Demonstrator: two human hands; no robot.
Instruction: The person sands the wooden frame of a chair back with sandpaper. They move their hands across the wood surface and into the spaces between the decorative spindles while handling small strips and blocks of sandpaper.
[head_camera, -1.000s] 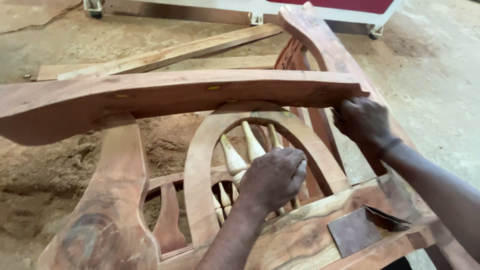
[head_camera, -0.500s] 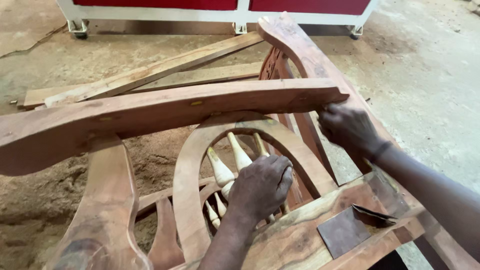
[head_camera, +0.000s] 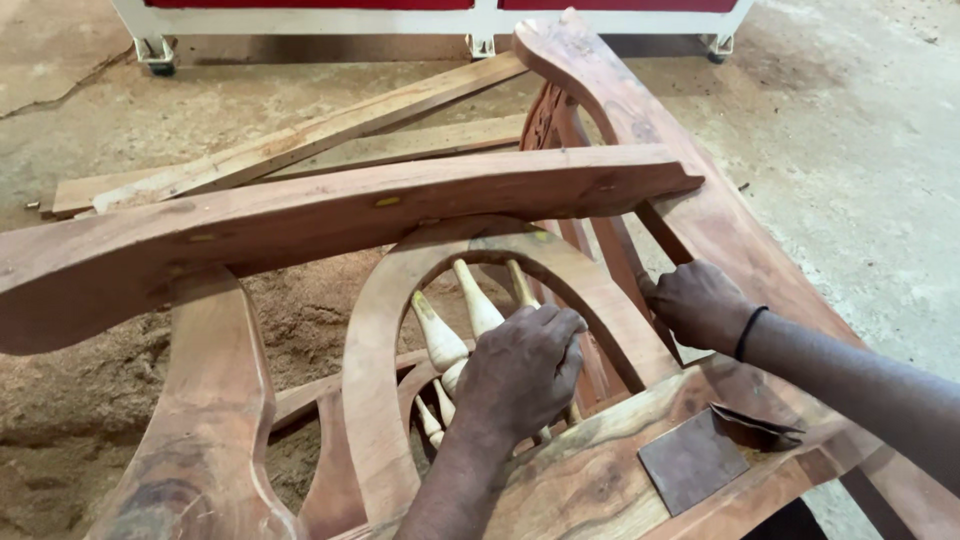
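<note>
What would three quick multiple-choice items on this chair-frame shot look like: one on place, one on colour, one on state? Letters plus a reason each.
1. Where does the left hand rest?
A. on the pale turned spindles inside the arch
B. on the loose planks on the floor
C. on the dark sheet

2. What colour is the band on the right hand's wrist?
A. white
B. black
C. yellow

3. How is the dark sheet on the lower rail?
A. rolled into a tube
B. lying flat with one corner curled up
C. pinched in the right hand

Answers:
1 A: the fingers close over the pale spindles within the wooden arch.
2 B: a thin black band sits just behind the right hand.
3 B: it lies on the rail, free of both hands, its far corner lifted.
</note>
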